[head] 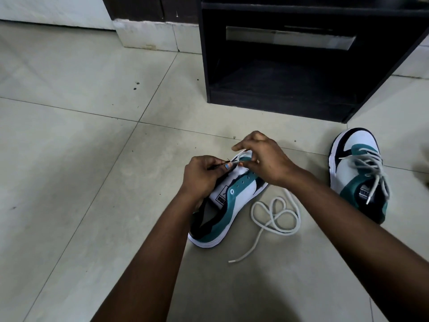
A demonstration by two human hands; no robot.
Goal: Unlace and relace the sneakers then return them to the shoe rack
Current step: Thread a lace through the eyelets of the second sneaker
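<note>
Sneaker [228, 205] in teal, white and black lies on the floor [81, 159] right in front of me, toe pointing away and up to the right, heel toward me. Its eyelets show bare along the teal strip, and the tongue label faces up. My left hand [200, 174] sits on the near left side of the upper, fingers curled round the edge of the shoe and pinching something thin and dark at the front eyelets; what exactly, I cannot tell. My right hand [260, 158] hovers over the toe end, fingers curled, its grip narrow and pinching the white lace [276, 217] tip just beside my left fingertips. The two hands nearly touch there. From under my right wrist the rest of that lace trails down onto the floor just right of the shoe, lying in loose loops, with its free end stretching toward me and its tip resting on the tile.

Off to the right, well apart, stands the second sneaker [358, 175], same colours, toe away from me, with its grey-white laces threaded loosely and their ends flopping over the side.

Beyond both shoes sits the dark shoe rack [301, 98], its lower shelf open and facing me, resting on the pale tiled floor. Further back left, a white wall base [148, 36] meets the tiles.
</note>
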